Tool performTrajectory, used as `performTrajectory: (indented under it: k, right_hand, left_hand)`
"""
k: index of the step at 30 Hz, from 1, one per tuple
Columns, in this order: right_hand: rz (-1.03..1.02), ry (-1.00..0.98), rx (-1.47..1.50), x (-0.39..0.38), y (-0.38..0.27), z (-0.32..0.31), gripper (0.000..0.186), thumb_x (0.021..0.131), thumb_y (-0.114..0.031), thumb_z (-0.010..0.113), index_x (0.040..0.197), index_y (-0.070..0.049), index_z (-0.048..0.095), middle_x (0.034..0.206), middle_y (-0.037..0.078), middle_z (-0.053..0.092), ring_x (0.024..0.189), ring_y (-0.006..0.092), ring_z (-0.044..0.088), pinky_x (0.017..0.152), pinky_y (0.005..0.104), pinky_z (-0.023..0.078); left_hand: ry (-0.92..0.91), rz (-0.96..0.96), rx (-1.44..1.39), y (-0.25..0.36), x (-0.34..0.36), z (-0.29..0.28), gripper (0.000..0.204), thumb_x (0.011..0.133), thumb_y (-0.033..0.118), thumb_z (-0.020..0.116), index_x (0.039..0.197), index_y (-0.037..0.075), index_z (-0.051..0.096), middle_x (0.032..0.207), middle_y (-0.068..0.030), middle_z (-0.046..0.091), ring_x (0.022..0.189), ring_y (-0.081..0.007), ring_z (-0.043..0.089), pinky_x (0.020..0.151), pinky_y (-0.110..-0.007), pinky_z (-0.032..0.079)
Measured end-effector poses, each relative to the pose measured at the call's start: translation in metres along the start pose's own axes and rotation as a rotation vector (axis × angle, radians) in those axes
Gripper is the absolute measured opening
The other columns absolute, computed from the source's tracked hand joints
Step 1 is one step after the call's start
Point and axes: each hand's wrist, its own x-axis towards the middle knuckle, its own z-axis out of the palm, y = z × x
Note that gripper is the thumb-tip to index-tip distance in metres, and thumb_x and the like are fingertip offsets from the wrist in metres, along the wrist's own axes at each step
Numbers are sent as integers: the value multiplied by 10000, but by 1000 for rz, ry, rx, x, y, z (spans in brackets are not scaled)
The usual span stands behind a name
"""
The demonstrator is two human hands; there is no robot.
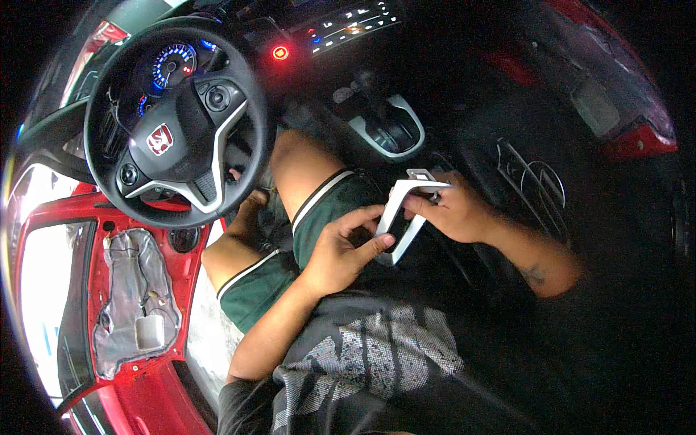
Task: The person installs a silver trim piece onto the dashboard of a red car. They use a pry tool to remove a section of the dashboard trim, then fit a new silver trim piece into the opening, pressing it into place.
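Above my lap, both hands hold a silver-white angled trim piece, an open frame with a bend at its upper corner and a small tab at the top. My left hand grips its left leg, thumb on the near face and fingers curled behind the edge. My right hand is closed round the upper right end, its thumb pressed on the inner side. Some right fingers are hidden behind the piece. The gear shifter with its silver surround lies just beyond it.
A black steering wheel stands at the upper left, with a lit gauge cluster behind it. A red button glows on the dash. At the left, the open red door shows its bare inner panel. Dark seats fill the right.
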Motion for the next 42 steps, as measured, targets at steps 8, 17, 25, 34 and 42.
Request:
performTrajectory:
  k: [8, 17, 25, 34, 42]
  right_hand:
    - [11, 109, 108, 4, 24, 19, 260, 958, -155, 754, 1168, -36, 657, 959, 55, 714, 834, 108, 669, 686, 292, 520]
    - [-207, 7, -163, -3, 5, 35, 387, 950, -167, 768, 1264, -35, 583, 994, 120, 727, 851, 145, 711, 652, 295, 540]
    - [-67, -29, 47, -3, 8, 39, 446, 986, -65, 699, 1359, 3, 464, 958, 139, 729, 843, 144, 718, 675, 281, 551]
    - [-125, 70, -120, 4, 10, 27, 265, 1022, -159, 660, 1228, 7, 652, 835, 115, 735, 795, 152, 714, 705, 335, 555]
    - [45, 408, -604, -4, 58, -200, 211, 987, -160, 678, 1159, -37, 699, 934, 125, 724, 846, 228, 714, 781, 402, 563]
  left_hand:
    - [-11, -87, -174, -14, 0, -19, 143, 921, 70, 811, 967, 49, 677, 867, 37, 675, 844, -61, 596, 789, -239, 489]
    - [0, -89, -692, -31, -12, -32, 231, 1002, 21, 675, 1231, 4, 647, 1076, -76, 726, 1006, -197, 709, 938, -363, 581]
    - [-8, 10, -793, -39, -9, -34, 247, 1010, 0, 633, 1256, 1, 610, 1187, -124, 676, 1133, -300, 697, 980, -485, 614]
    - [-3, -31, -729, -35, -6, -31, 350, 1037, 19, 594, 1382, -17, 551, 1190, -147, 684, 1170, -340, 692, 1005, -464, 600]
    - [10, 194, 60, 23, -14, -28, 332, 978, 21, 698, 1303, -7, 638, 1235, -111, 658, 1123, -255, 675, 1003, -353, 521]
